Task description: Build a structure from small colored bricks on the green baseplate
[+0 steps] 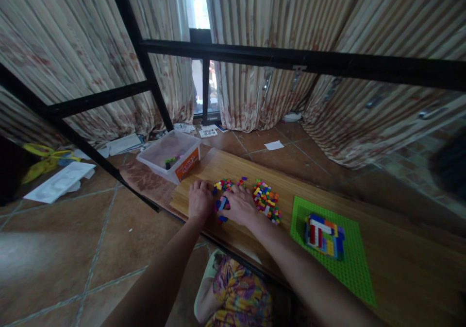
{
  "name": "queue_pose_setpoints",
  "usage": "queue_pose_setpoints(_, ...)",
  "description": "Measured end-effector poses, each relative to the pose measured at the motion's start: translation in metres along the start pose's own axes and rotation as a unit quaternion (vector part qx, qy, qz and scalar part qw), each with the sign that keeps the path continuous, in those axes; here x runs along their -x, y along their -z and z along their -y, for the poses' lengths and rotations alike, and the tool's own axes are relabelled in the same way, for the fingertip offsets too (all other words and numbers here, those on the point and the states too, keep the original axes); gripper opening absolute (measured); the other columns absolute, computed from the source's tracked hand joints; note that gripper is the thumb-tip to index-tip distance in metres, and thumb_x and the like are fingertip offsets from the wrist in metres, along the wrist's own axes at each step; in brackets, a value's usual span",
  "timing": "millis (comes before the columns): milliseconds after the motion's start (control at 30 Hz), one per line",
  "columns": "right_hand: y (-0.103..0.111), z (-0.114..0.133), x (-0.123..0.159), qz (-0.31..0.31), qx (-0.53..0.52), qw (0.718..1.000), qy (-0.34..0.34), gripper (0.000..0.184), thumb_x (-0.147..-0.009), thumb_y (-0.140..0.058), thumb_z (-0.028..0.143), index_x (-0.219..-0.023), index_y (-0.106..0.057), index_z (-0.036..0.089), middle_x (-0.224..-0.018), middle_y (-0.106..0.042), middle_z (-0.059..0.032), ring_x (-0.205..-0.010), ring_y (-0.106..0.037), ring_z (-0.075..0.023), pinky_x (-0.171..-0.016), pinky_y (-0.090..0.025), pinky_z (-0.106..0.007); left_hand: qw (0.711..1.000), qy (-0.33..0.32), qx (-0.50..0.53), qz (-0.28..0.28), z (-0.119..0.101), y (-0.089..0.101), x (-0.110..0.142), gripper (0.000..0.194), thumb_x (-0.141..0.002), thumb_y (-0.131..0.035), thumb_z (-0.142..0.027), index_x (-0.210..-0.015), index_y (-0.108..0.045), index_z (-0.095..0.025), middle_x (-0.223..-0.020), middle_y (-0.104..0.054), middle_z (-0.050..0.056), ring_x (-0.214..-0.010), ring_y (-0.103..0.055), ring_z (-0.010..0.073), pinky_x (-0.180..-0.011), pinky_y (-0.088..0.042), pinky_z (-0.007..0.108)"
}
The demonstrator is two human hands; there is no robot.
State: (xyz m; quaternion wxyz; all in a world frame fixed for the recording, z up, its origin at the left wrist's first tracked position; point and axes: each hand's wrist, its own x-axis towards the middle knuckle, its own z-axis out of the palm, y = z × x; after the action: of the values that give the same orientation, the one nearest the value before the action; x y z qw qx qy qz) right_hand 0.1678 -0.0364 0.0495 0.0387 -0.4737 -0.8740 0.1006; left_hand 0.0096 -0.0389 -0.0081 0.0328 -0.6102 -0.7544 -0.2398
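Observation:
My left hand [200, 200] rests on the wooden board [284, 176] at the left edge of a loose brick pile, its fingers bent downward and holding nothing that I can see. Over the same pile, my right hand [240, 204] reaches with fingers and thumb apart, touching small coloured toy bricks. A blue brick [223, 203] shows between the two hands. More loose bricks [265, 196] are heaped just right of my right hand. Farther right, a multicoloured brick structure [324, 237] stands on a green baseplate [353, 264]. Some bricks are hidden under my right palm.
A clear plastic box [171, 154] with an orange label and a few bricks inside stands at the board's far left end. Black metal bars [255, 52] cross in front of the curtains [255, 94]. White packaging [60, 181] and a paper sheet [274, 145] lie on the tiled floor.

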Motion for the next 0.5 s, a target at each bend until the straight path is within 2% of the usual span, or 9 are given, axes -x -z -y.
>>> queue_pose_setpoints(133,-0.001,0.002,0.003,-0.020,-0.008,1.000,-0.006,0.041,-0.078,-0.064,0.050,-0.104,-0.067,0.018,-0.114,-0.059,-0.0140,-0.110,-0.051,-0.0308,-0.094,-0.039,-0.046,1.000,0.000,-0.003,-0.001,0.001,0.000,-0.001,0.027,-0.083,-0.045,-0.011,-0.101,-0.064,-0.016,-0.103,-0.062,0.012,-0.099,-0.053,0.0264,-0.089,-0.044,0.038)
queue_pose_setpoints(333,0.005,0.002,0.015,-0.093,-0.084,0.992,-0.003,0.035,-0.078,-0.067,0.037,-0.109,-0.064,0.021,-0.141,-0.043,-0.0122,-0.123,-0.046,-0.0304,-0.101,-0.037,-0.045,1.000,0.010,0.023,-0.004,0.003,0.000,-0.002,0.026,-0.086,-0.042,-0.017,-0.097,-0.065,-0.016,-0.098,-0.063,0.012,-0.096,-0.055,0.0261,-0.089,-0.045,0.039)
queue_pose_setpoints(400,0.007,0.003,0.028,-0.132,-0.128,0.983,-0.011,0.034,-0.078,-0.067,0.035,-0.108,-0.063,0.021,-0.138,-0.046,-0.0117,-0.122,-0.047,-0.0288,-0.102,-0.038,-0.042,0.998,0.030,0.055,-0.014,0.003,0.000,-0.003,0.029,-0.089,-0.038,-0.021,-0.096,-0.065,-0.016,-0.098,-0.064,0.012,-0.097,-0.056,0.0261,-0.090,-0.045,0.039)
queue_pose_setpoints(500,0.005,0.007,0.060,-0.181,-0.207,0.961,-0.011,0.032,-0.078,-0.067,0.030,-0.109,-0.060,0.022,-0.122,-0.058,-0.0085,-0.116,-0.052,-0.0247,-0.100,-0.040,-0.037,0.991,0.065,0.113,-0.038,0.005,0.004,-0.005,0.031,-0.090,-0.036,-0.026,-0.096,-0.065,-0.016,-0.099,-0.066,0.013,-0.098,-0.058,0.0256,-0.090,-0.046,0.039)
